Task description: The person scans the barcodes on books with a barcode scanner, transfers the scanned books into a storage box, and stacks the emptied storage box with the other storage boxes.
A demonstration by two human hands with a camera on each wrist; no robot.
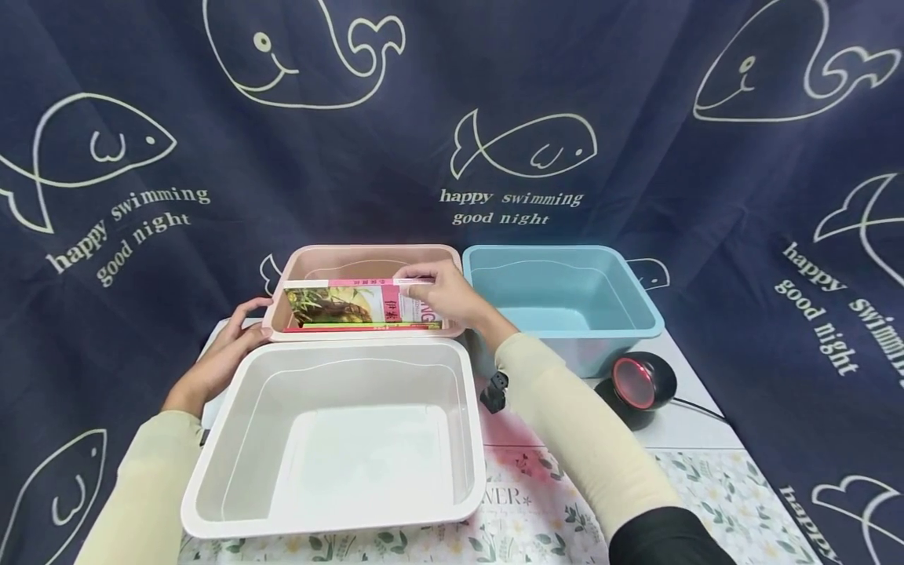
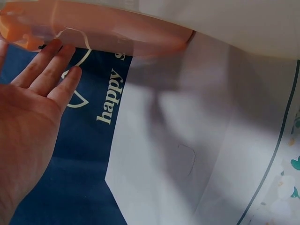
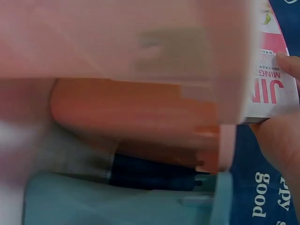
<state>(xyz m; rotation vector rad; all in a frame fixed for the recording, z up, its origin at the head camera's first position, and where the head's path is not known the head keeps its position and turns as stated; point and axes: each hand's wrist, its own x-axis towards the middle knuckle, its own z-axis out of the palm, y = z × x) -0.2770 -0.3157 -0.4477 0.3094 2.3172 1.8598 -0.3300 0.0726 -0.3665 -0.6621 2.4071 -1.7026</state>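
Note:
In the head view, my right hand [image 1: 450,293] grips the right end of a book [image 1: 337,304] with a green and pink cover, its long pink-and-white edge upward. The book stands lengthwise within the pink bin [image 1: 370,250]. Thin green and red edges [image 1: 353,328] show just in front of its cover. The right wrist view has my thumb on the book's white-and-pink end [image 3: 269,89]. My left hand [image 1: 229,345] touches the left rim of the pink bin, its fingers extended in the left wrist view.
A large white bin [image 1: 332,522] stands in front of the pink one. To the right is a blue bin [image 1: 558,271]. A black round device [image 1: 646,380] with a red ring and a cable sits in front of the blue bin. A dark fish-print curtain [image 1: 395,180] hangs behind.

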